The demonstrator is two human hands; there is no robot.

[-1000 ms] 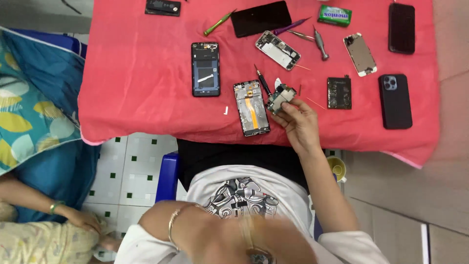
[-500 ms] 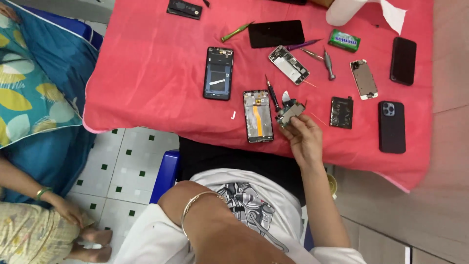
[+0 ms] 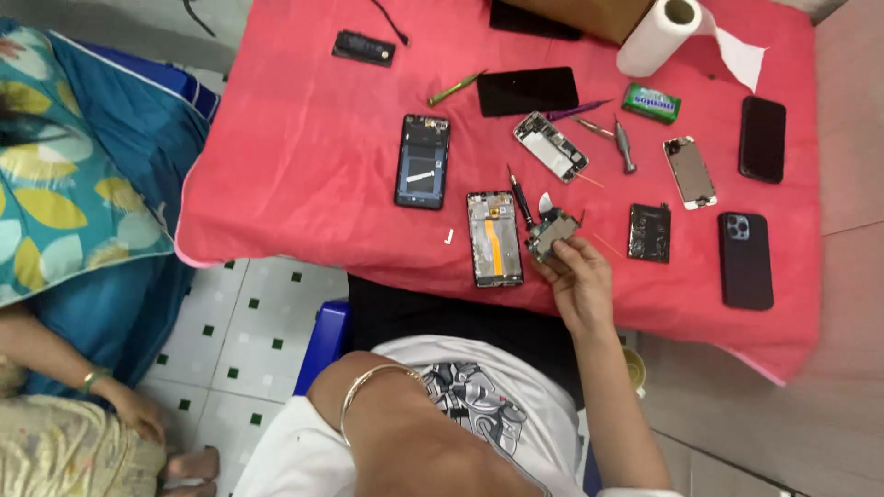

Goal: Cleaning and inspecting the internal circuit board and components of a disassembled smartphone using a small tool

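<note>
Pink-red cloth covers the bench (image 3: pixel 304 184), and on it, near the front edge, the right hand (image 3: pixel 578 281) pinches a small green circuit board (image 3: pixel 551 232) between thumb and fingertips; the board sits at the top of the hand, tilted, just off the cloth or barely touching it (which one cannot be told). Just left of the board lies an opened phone frame (image 3: pixel 494 238) with an orange strip down its middle, and a thin black screwdriver (image 3: pixel 520 196) lies between them, pointing away from the person. The left hand is out of view: only the bare left forearm with a thin gold bangle (image 3: pixel 368 387) crosses the lower part of the picture, so whether that hand is closed or spread cannot be told. Farther up the cloth rest a dark phone back (image 3: pixel 423 161), a black screen panel (image 3: pixel 527 91), a second stripped phone body (image 3: pixel 551 146) and a green pry tool (image 3: pixel 455 88). To the right of the hand lie a black battery (image 3: pixel 649 233), a dark blue phone (image 3: pixel 745 260) face down, another black phone (image 3: pixel 762 139) and a small silver-backed handset (image 3: pixel 690 172). A roll of white paper towel (image 3: pixel 656 37) stands at the far edge. Below the bench is a white tiled floor (image 3: pixel 249 340) with small green squares, and another person's arm (image 3: pixel 64 364) rests at the left.
</note>
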